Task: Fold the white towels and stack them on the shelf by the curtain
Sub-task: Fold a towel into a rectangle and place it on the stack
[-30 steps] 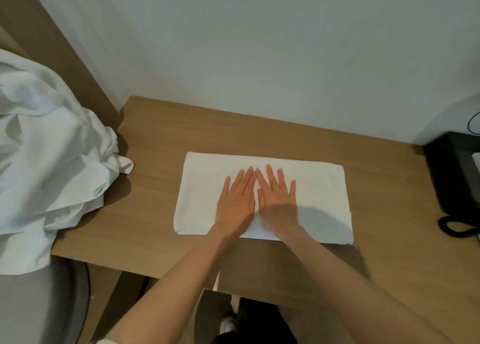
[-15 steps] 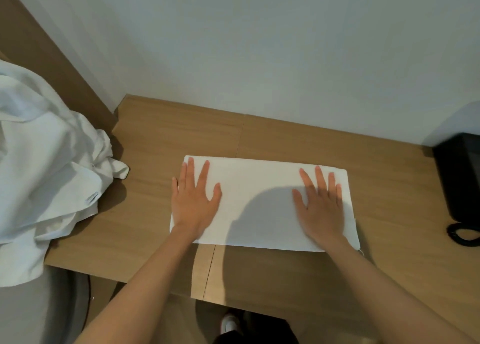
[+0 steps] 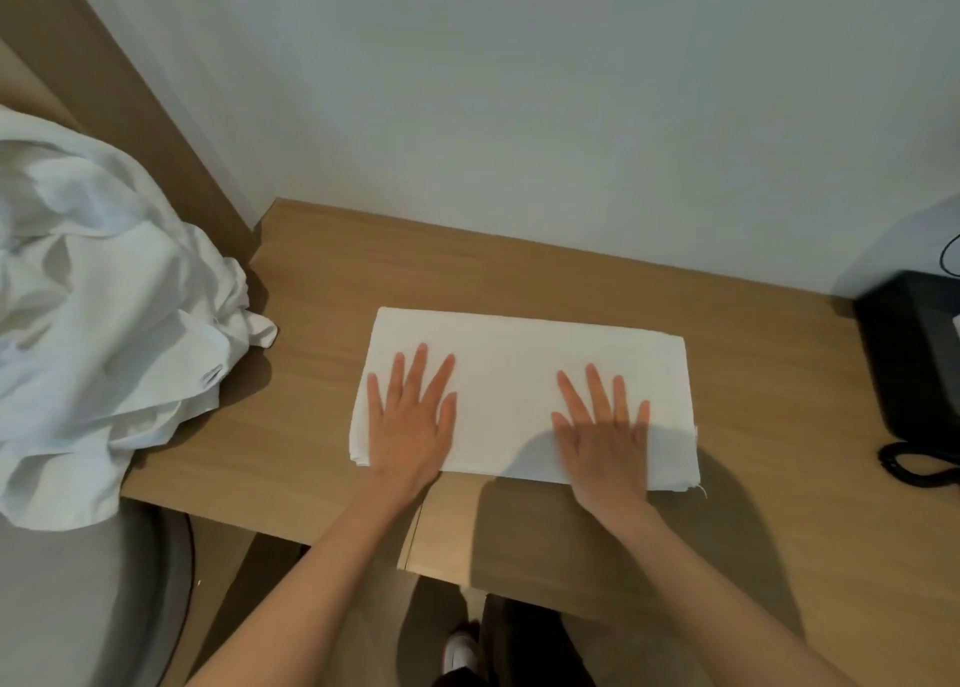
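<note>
A white towel (image 3: 519, 369), folded into a flat rectangle, lies on the wooden desk (image 3: 753, 426). My left hand (image 3: 410, 416) presses flat on its left part with fingers spread and straight. My right hand (image 3: 605, 426) lies flat on its right part, fingers straight as well. A heap of unfolded white towels (image 3: 98, 312) sits at the left, partly over the desk's left end. No shelf or curtain is in view.
A black telephone (image 3: 914, 354) with a coiled cord (image 3: 919, 463) stands at the desk's right end. A white wall runs behind the desk. A grey round surface (image 3: 78, 598) lies below the heap at the lower left. My shoe shows under the desk edge.
My hands slid apart from the towel's middle to its two ends, then came a little way back inward. The towel stays in place.
</note>
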